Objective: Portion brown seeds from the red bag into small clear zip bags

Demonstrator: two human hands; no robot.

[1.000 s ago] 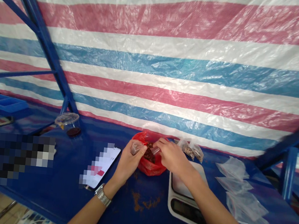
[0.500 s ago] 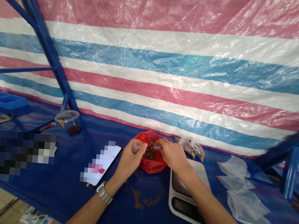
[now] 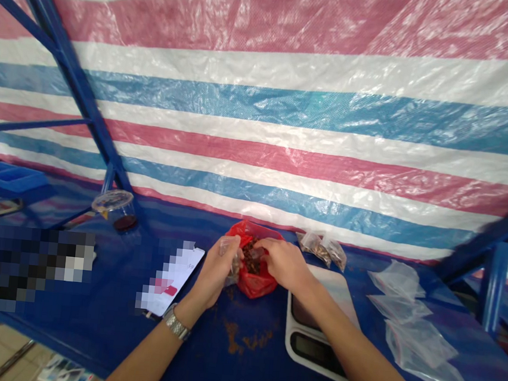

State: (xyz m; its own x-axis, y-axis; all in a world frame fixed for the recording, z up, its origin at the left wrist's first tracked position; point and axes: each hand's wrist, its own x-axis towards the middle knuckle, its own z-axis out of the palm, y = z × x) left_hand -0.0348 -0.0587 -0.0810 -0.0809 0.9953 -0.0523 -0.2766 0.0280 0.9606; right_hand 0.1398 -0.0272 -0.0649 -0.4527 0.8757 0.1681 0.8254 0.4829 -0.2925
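Note:
My left hand (image 3: 215, 271) is closed around a small clear plastic bag (image 3: 232, 269), held at the left rim of a red plastic bag (image 3: 257, 285). Dark brown, chopped dry bits (image 3: 252, 263) fill the open red bag. Over its right side reaches my right hand (image 3: 283, 262), fingers pinched on a small clear plastic piece (image 3: 257, 252) among the bits; its exact kind is hard to make out. Below my right forearm lies a white digital scale (image 3: 296, 338), partly covered. Filled clear bags (image 3: 322, 249) rest behind it.
Several flat clear zip bags (image 3: 421, 341) lie on the right of the blue table (image 3: 201, 365). Brown crumbs (image 3: 239, 339) are scattered in front of the red bag. To the left are a phone (image 3: 178, 276), a round clear tub (image 3: 115, 208) and a blue tray (image 3: 10, 176).
My right hand has moved left and deeper over the red bag. My left hand has turned, and the clear bag now hangs lower beside the red one.

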